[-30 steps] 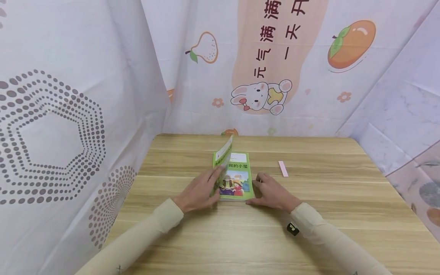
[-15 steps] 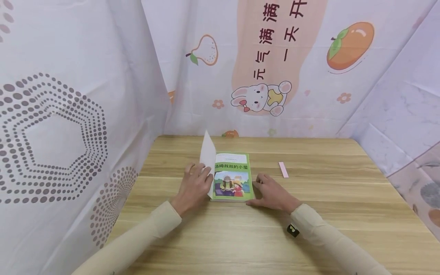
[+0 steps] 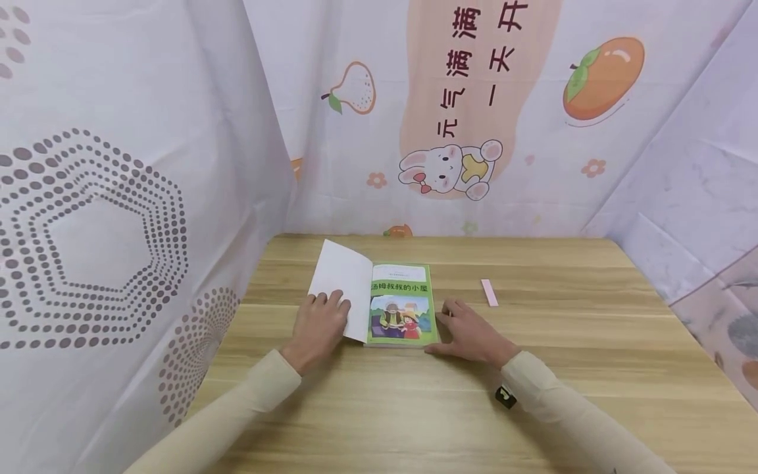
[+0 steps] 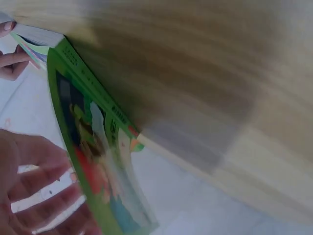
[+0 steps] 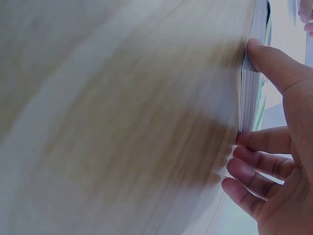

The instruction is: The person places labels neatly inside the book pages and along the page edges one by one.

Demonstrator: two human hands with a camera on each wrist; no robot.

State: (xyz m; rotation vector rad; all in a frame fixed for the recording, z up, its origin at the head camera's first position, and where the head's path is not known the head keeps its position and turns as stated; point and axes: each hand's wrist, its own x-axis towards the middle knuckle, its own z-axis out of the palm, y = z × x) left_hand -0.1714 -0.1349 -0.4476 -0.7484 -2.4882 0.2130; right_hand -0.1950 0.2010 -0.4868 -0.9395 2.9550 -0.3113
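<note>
A green paperback book (image 3: 403, 309) lies on the wooden table with its front cover (image 3: 346, 276) turned out to the left, white inner side showing. The cover slopes up off the table at its outer edge. On its inner side rest the fingers of my left hand (image 3: 320, 326); in the left wrist view those fingers pass behind the cover's edge, and its printed outside faces the table. My right hand (image 3: 470, 332) holds the book's lower right corner, thumb (image 5: 274, 63) at the bottom edge and forefinger at the right edge.
A pink paper strip (image 3: 489, 292) lies right of the book. Near the right sleeve there is a small black tag (image 3: 505, 396). Printed white curtains (image 3: 349, 171) hang behind the wooden table (image 3: 403, 415) and at both sides.
My left hand has swung the front cover leftward, from nearly upright over the book to a low slant, baring the illustrated first page. My right hand has stayed at the corner.
</note>
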